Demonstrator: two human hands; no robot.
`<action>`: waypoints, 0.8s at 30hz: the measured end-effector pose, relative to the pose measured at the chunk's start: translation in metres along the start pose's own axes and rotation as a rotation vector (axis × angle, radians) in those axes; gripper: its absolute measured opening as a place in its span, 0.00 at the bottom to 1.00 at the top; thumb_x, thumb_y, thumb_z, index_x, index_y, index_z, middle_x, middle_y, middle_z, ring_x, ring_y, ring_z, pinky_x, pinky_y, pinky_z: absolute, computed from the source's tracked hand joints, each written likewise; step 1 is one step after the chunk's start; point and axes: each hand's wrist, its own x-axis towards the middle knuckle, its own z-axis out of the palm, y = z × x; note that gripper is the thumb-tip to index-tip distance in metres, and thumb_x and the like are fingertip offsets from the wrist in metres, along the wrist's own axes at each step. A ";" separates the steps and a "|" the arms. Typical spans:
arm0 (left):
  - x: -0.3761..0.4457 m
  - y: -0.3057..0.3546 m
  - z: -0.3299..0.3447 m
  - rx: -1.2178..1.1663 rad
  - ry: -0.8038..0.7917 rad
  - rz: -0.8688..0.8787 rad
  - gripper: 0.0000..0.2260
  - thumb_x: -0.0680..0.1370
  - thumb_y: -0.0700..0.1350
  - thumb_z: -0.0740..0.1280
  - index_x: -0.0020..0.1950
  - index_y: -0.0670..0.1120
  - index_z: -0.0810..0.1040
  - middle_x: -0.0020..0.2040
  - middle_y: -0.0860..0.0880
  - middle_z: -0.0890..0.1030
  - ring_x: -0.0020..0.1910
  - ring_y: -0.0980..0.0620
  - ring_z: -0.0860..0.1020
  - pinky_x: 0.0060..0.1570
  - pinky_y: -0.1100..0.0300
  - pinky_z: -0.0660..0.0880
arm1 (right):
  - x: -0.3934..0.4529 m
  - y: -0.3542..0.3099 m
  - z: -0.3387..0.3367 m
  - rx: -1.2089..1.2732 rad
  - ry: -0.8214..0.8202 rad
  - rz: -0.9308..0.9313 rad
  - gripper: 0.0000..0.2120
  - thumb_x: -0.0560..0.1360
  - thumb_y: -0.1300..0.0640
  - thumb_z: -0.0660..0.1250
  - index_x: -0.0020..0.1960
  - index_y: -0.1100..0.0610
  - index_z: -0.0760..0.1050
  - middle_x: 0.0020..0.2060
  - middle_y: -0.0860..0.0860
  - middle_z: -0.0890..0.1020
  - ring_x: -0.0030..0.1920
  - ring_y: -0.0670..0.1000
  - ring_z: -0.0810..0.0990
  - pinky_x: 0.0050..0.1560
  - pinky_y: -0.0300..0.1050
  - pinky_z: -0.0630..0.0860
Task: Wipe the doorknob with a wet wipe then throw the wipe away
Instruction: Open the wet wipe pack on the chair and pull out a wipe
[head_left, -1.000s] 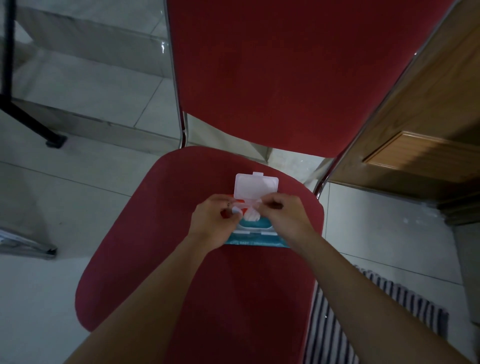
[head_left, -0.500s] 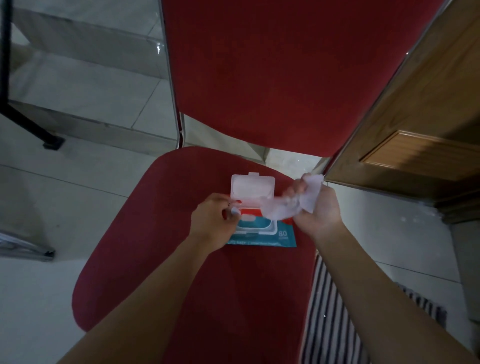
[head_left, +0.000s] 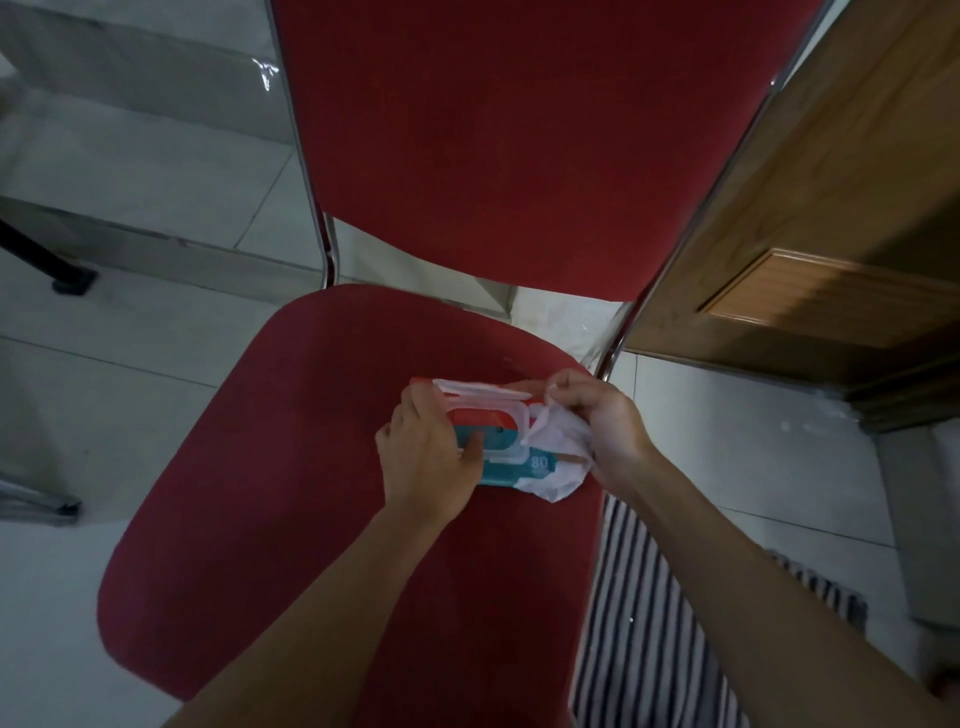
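White wet wipe (head_left: 558, 449) is gripped in your right hand (head_left: 597, 421); left hand (head_left: 426, 452) presses the wipe pack (head_left: 498, 441) lid shut. Next, find the doorknob.

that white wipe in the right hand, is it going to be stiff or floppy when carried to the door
Probably floppy: the wipe hangs crumpled and folded from the right hand, with a loose corner drooping over the pack. It looks thin, so likely light, and may cling if it is damp. A loose pinch might let it trail; bunching it seems safer.
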 end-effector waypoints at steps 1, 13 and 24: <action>-0.003 -0.002 0.000 -0.028 0.005 0.038 0.18 0.70 0.43 0.69 0.55 0.38 0.68 0.53 0.42 0.74 0.52 0.42 0.76 0.53 0.47 0.72 | -0.002 0.001 -0.002 -0.039 -0.016 -0.016 0.14 0.71 0.70 0.55 0.30 0.59 0.69 0.46 0.65 0.81 0.48 0.59 0.79 0.54 0.52 0.75; -0.005 -0.017 -0.010 -0.280 -0.032 0.070 0.13 0.74 0.53 0.58 0.50 0.44 0.66 0.48 0.49 0.78 0.44 0.47 0.79 0.41 0.58 0.70 | -0.018 0.015 -0.004 -0.209 -0.108 -0.003 0.17 0.70 0.76 0.52 0.28 0.62 0.67 0.42 0.58 0.84 0.49 0.54 0.80 0.48 0.41 0.80; -0.002 -0.021 0.000 0.194 -0.145 0.248 0.32 0.74 0.52 0.63 0.74 0.56 0.51 0.67 0.46 0.64 0.64 0.46 0.67 0.60 0.48 0.66 | -0.021 0.035 -0.005 -0.023 -0.068 0.020 0.17 0.70 0.77 0.51 0.29 0.62 0.68 0.41 0.55 0.84 0.44 0.47 0.84 0.39 0.38 0.80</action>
